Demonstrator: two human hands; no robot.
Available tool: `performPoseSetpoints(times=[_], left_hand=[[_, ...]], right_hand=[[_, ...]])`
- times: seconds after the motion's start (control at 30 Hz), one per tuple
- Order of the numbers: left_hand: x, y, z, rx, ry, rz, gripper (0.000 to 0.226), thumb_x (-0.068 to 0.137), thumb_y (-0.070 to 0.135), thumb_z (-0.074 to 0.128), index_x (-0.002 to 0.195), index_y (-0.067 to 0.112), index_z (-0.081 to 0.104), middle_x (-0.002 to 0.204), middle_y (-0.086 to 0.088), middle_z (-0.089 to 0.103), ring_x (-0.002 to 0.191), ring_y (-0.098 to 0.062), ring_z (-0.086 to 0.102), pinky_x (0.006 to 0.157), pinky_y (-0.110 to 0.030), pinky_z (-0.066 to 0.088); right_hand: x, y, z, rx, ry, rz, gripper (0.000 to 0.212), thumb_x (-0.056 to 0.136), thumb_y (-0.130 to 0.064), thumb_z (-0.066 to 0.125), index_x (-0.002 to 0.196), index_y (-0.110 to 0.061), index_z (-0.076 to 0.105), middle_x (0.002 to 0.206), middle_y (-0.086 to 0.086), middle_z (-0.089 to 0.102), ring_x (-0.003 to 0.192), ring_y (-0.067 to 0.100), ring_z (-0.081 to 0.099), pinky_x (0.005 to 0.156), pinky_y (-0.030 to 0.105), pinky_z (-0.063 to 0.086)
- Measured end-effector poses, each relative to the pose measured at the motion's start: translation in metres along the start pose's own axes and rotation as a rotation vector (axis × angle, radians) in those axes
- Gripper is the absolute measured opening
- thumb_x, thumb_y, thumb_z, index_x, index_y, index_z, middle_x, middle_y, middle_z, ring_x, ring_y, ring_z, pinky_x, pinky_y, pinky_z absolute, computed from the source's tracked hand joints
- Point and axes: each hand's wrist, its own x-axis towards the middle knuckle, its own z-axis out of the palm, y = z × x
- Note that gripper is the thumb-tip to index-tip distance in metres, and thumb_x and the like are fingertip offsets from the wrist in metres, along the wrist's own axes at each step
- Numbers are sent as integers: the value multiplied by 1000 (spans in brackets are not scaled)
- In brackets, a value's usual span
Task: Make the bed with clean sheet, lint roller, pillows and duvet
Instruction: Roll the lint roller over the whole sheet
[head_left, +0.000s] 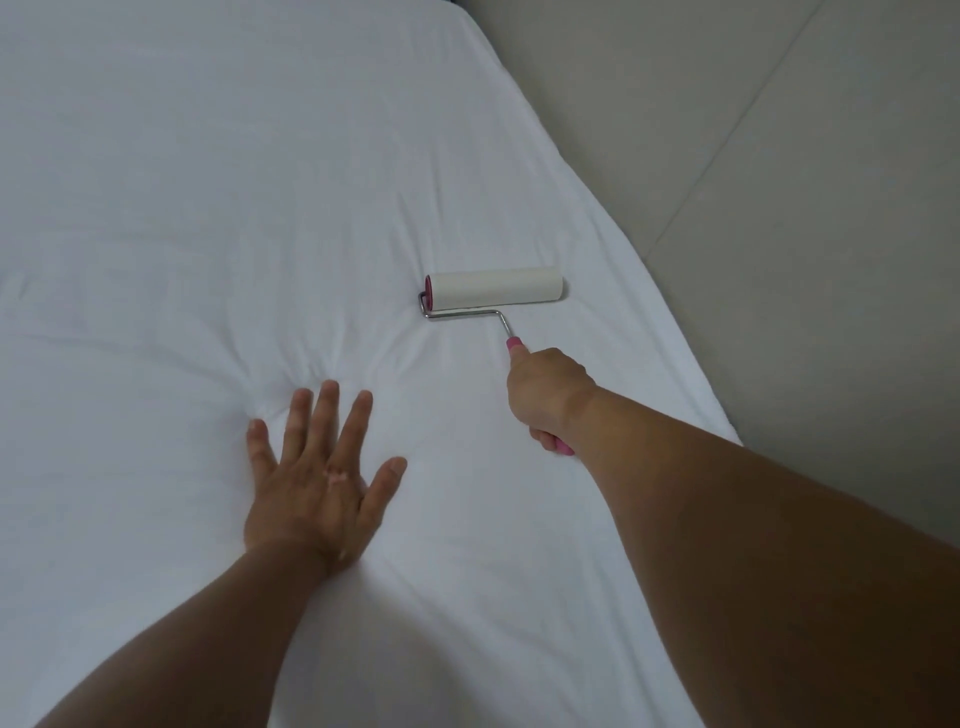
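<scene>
A white sheet (208, 208) covers the bed and fills most of the view. A lint roller (493, 288) with a white roll, a metal frame and a pink handle rests with its roll on the sheet near the bed's right side. My right hand (545, 395) is closed around the pink handle, just behind the roll. My left hand (317, 483) lies flat on the sheet with fingers spread, to the left of the roller. Small creases fan out from its fingertips. No pillows or duvet are in view.
The bed's right edge (649, 291) runs diagonally from top centre to the right. Beyond it lies a beige tiled floor (779, 156).
</scene>
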Motion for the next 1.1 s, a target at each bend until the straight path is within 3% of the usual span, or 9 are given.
performPoseSetpoints(times=[0.1, 0.2, 0.33, 0.4, 0.47, 0.57, 0.8, 0.97, 1.1], left_hand=[[-3, 1, -6, -4, -8, 2, 80, 87, 75, -9, 155, 35, -16, 165, 0, -17, 151, -22, -19, 119, -58, -8], [-6, 2, -11, 10, -20, 6, 81, 86, 76, -10, 155, 35, -17, 165, 0, -17, 151, -22, -20, 119, -58, -8], [-10, 3, -16, 19, -28, 15, 80, 88, 75, -6, 156, 34, -14, 166, 0, -15, 152, -23, -18, 119, -57, -7], [-15, 2, -19, 12, -29, 25, 80, 89, 74, -4, 157, 32, -11, 166, -1, -14, 152, -23, -16, 120, -57, -5], [-25, 2, -20, 15, -33, 45, 82, 88, 73, -6, 157, 30, -10, 166, -2, -12, 152, -24, -15, 120, -56, -3], [-47, 2, -20, 2, -34, 70, 85, 87, 72, -7, 158, 26, -7, 167, -4, -8, 153, -24, -11, 121, -54, 0], [-92, 7, -20, 1, -36, 119, 86, 90, 69, -1, 159, 18, 4, 167, -8, 1, 153, -29, -2, 120, -56, 8], [-126, 12, -22, 2, -75, 154, 87, 89, 70, -2, 159, 17, -3, 167, -8, -6, 153, -27, -8, 121, -55, 4], [-151, 16, -20, -11, -99, 174, 86, 91, 71, -2, 158, 18, -4, 166, -7, -8, 153, -25, -10, 121, -55, 0]], right_hand=[[-24, 14, 8, -37, 17, -71, 46, 105, -14, 27, 150, -6, 34, 104, 14, 45, 90, 28, 45, 55, 30, 32], [-43, 26, 18, -95, -8, -50, 54, 102, -10, 33, 156, -15, 25, 110, 14, 52, 91, 26, 46, 58, 29, 36], [-75, 45, 32, -141, -10, -57, 58, 102, -10, 33, 158, -17, 19, 126, 17, 56, 91, 25, 44, 53, 22, 24], [-94, 54, 42, -212, -8, -67, 67, 99, -7, 33, 160, -20, 9, 121, 14, 53, 94, 29, 54, 53, 24, 29], [-113, 62, 51, -270, -16, -74, 69, 99, -7, 32, 161, -19, 5, 116, 13, 48, 108, 33, 62, 65, 30, 41], [-139, 72, 58, -289, -13, -61, 68, 99, -7, 32, 161, -19, 6, 133, 17, 48, 116, 34, 59, 80, 32, 42], [-193, 99, 83, -406, -31, -44, 68, 99, -7, 31, 161, -18, 4, 130, 19, 48, 111, 37, 58, 72, 32, 41], [-229, 118, 99, -435, -67, -7, 68, 98, -7, 33, 160, -18, 6, 127, 18, 49, 112, 38, 56, 69, 33, 43], [-259, 136, 116, -489, -70, -14, 67, 98, -9, 34, 160, -14, 7, 125, 19, 52, 111, 37, 58, 77, 36, 45]])
